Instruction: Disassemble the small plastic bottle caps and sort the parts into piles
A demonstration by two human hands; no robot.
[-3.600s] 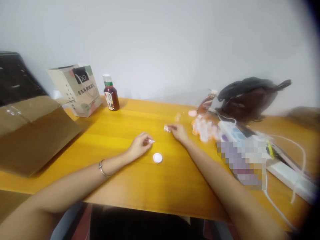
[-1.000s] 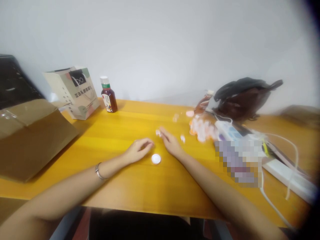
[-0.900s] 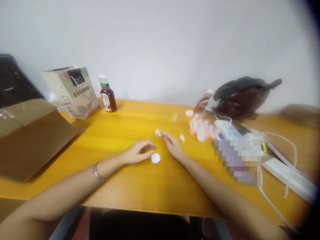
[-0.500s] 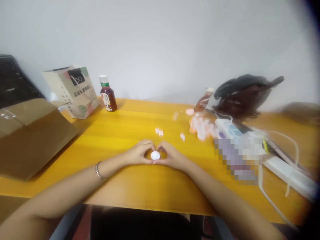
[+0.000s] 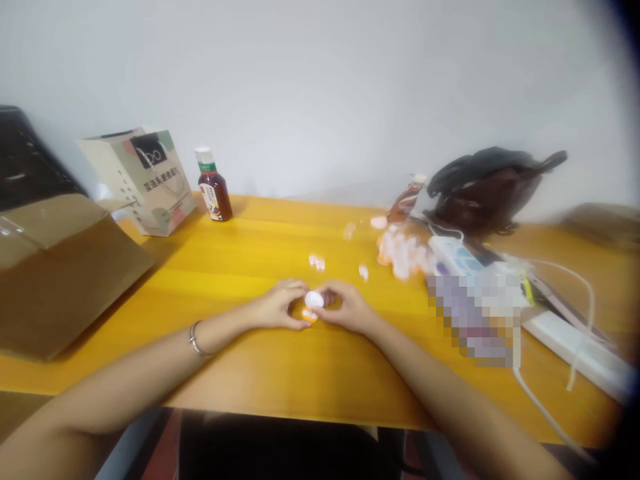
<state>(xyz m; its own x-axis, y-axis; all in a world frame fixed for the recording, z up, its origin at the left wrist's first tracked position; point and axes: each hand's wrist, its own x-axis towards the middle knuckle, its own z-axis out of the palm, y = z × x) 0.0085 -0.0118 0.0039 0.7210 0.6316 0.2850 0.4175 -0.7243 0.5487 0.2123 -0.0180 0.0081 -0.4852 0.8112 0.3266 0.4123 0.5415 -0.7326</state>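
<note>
Above the yellow table, my right hand (image 5: 349, 307) pinches a small white round disc (image 5: 315, 299) like a lid between thumb and fingers. Just under the disc shows a small orange-and-white piece (image 5: 309, 315). My left hand (image 5: 281, 305) curves around that piece, thumb at its lower edge and fingers at its far side. The two hands are close together, and blur hides the finer shape of both pieces. A little beyond them lie small white-and-red pieces (image 5: 317, 263) on the table (image 5: 240, 280).
Cardboard box (image 5: 75, 280), paper bag (image 5: 160, 180) and dark red bottle (image 5: 216, 195) stand left. To the right are a heap of orange-and-white pieces (image 5: 404, 252), a tilted bottle (image 5: 407, 200), a dark bag (image 5: 485, 193), a white power strip (image 5: 575, 347) and cables.
My right hand has lifted the white disc slightly up and away from between my hands. The orange-and-white piece beneath it now shows. My left hand has barely moved.
</note>
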